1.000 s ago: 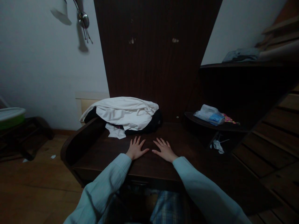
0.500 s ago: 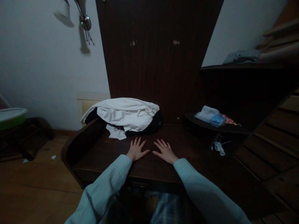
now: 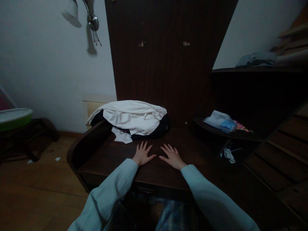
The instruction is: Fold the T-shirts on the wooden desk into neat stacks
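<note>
My left hand (image 3: 142, 154) lies flat on the dark wooden desktop (image 3: 158, 176), fingers spread and nothing in it. Beside it, my right hand (image 3: 172, 158) rests palm down on the same surface, also with fingers apart and holding nothing. A small gap separates the two thumbs. Just beyond the left fingertips is a heap of clothes: a white garment (image 3: 134, 117) draped over a black one (image 3: 165, 126). A small white piece of cloth (image 3: 122, 135) pokes out at the heap's front left.
On a low shelf (image 3: 231, 135) to the right lies a clear plastic packet (image 3: 220, 122) with blue and white contents. Crumpled white material (image 3: 228, 154) sits below it. Folded fabric (image 3: 256, 59) lies on the upper shelf. A green basin (image 3: 16, 120) stands on a stool at left.
The view has turned slightly left, so the scene sits a little further right. Both hands stay flat on the desktop.
</note>
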Motion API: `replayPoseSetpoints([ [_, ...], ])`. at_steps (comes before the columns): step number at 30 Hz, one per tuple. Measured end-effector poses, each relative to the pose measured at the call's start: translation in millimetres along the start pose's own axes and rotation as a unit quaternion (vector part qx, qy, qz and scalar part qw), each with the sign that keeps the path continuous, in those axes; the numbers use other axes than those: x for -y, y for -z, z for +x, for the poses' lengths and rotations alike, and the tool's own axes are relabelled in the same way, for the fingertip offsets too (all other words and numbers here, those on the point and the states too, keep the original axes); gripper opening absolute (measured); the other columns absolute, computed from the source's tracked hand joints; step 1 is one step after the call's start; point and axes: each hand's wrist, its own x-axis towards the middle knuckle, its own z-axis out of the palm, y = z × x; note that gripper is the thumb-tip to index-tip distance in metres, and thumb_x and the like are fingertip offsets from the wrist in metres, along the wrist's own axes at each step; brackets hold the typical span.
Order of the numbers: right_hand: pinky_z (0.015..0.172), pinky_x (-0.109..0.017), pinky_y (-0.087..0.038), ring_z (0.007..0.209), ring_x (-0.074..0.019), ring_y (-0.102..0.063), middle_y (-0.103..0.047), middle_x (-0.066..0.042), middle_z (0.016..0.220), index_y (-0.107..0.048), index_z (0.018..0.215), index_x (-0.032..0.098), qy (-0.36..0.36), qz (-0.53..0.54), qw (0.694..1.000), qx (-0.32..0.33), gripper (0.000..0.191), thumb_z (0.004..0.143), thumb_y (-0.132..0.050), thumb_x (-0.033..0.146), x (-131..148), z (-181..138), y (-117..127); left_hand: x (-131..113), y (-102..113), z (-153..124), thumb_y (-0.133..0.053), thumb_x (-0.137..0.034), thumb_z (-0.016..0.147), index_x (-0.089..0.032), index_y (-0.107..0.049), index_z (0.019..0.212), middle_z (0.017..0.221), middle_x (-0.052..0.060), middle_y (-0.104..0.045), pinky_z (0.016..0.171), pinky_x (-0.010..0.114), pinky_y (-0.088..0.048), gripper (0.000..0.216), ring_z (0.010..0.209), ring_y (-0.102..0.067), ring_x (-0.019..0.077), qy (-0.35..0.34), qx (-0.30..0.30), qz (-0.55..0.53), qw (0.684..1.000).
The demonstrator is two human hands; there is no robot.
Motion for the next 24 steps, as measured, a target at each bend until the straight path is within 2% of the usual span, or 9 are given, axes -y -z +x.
replayPoseSetpoints([
  [4, 0.105, -0.044, -0.014, 0.131, -0.0236, -0.017, -0.026, -0.005, 0.141, -0.035, 0.132, 0.022, 0.013, 0.044, 0.998, -0.05, 0.064, 0.079, -0.032, 0.059, -4.3, 1.3, -3.2, 2.1, 4.5, -0.1, -0.038, -0.061, 0.076, -0.023, -0.039, 0.129, 0.14, 0.01, -0.03, 0.101, 0.052, -0.017, 0.065, 0.129, -0.017, 0.0334, -0.013, -0.017, -0.039, 0.999],
  [7, 0.098, -0.033, -0.031, 0.118, -0.02, -0.04, -0.043, -0.01, 0.129, -0.043, 0.125, 0.015, 0.012, 0.129, 0.977, -0.166, 0.055, 0.082, -0.032, 0.047, -10.2, 0.4, -3.8, 14.4, 12.7, 0.9, -0.039, -0.046, 0.082, -0.02, -0.052, 0.115, 0.123, 0.007, -0.051, 0.098, 0.037, -0.032, 0.045, 0.116, -0.042, 0.0235, -0.01, -0.077, -0.12, 0.99],
  [10, 0.078, -0.03, -0.045, 0.083, -0.0178, -0.058, -0.061, -0.009, 0.094, -0.053, 0.114, 0.015, -0.035, 0.206, 0.953, -0.221, 0.046, 0.082, -0.027, 0.035, -14.8, -2.2, -3.0, 40.1, 21.1, 0.7, -0.036, -0.033, 0.083, -0.017, -0.057, 0.101, 0.101, 0.006, -0.062, 0.085, 0.026, -0.042, 0.032, 0.094, -0.057, 0.0161, 0.042, -0.151, -0.181, 0.971],
  [13, 0.065, -0.029, -0.047, 0.062, -0.0167, -0.056, -0.06, -0.004, 0.067, -0.054, 0.113, 0.017, -0.069, 0.247, 0.946, -0.196, 0.044, 0.081, -0.028, 0.03, -14.9, 1.0, 0.4, 70.7, 25.0, -2.1, -0.041, -0.028, 0.08, -0.016, -0.057, 0.098, 0.099, 0.006, -0.062, 0.084, 0.026, -0.043, 0.028, 0.092, -0.057, 0.0167, 0.071, -0.166, -0.195, 0.964],
  [14, 0.064, -0.029, -0.048, 0.061, -0.016, -0.056, -0.061, -0.004, 0.069, -0.055, 0.113, 0.018, -0.062, 0.256, 0.945, -0.195, 0.043, 0.08, -0.029, 0.028, -13.9, 5.8, 3.2, 79.4, 24.9, -3.2, -0.042, -0.027, 0.078, -0.016, -0.057, 0.098, 0.099, 0.006, -0.062, 0.085, 0.027, -0.043, 0.027, 0.092, -0.057, 0.0169, 0.072, -0.161, -0.201, 0.964],
  [16, 0.066, -0.028, -0.049, 0.062, -0.0127, -0.056, -0.062, -0.005, 0.094, -0.058, 0.11, 0.02, -0.027, 0.269, 0.941, -0.202, 0.041, 0.078, -0.032, 0.023, -11.2, 23.1, 12.5, 91.9, 23.1, -4.8, -0.042, -0.025, 0.077, -0.016, -0.057, 0.098, 0.099, 0.006, -0.062, 0.085, 0.028, -0.043, 0.027, 0.093, -0.057, 0.017, 0.073, -0.157, -0.22, 0.96],
  [19, 0.068, -0.027, -0.05, 0.058, -0.006, -0.055, -0.036, -0.007, 0.134, -0.064, 0.098, 0.02, 0.024, 0.298, 0.932, -0.205, 0.038, 0.074, -0.035, 0.015, -6.6, 67.0, 34.6, 98.1, 19.3, -4.9, -0.043, -0.024, 0.076, -0.015, -0.058, 0.097, 0.099, 0.007, -0.063, 0.086, 0.03, -0.043, 0.028, 0.094, -0.057, 0.0179, 0.073, -0.164, -0.23, 0.956],
  [21, 0.069, -0.027, -0.05, 0.061, -0.0061, -0.056, -0.027, -0.009, 0.139, -0.064, 0.099, 0.018, 0.029, 0.325, 0.92, -0.219, 0.037, 0.072, -0.038, 0.013, -3.4, 100.8, 49.6, 97.3, 17.6, -4.4, -0.044, -0.023, 0.075, -0.014, -0.059, 0.097, 0.101, 0.008, -0.063, 0.089, 0.03, -0.042, 0.028, 0.097, -0.057, 0.0189, 0.069, -0.168, -0.224, 0.958],
  [24, 0.08, -0.029, -0.047, 0.079, -0.0122, -0.059, -0.036, -0.011, 0.132, -0.061, 0.103, 0.017, -0.007, 0.323, 0.911, -0.257, 0.037, 0.068, -0.049, 0.015, 4.1, 142.4, 62.6, 96.1, 16.4, -4.4, -0.045, -0.021, 0.075, -0.013, -0.06, 0.099, 0.104, 0.009, -0.063, 0.091, 0.031, -0.04, 0.03, 0.1, -0.056, 0.0195, 0.061, -0.167, -0.227, 0.957],
])
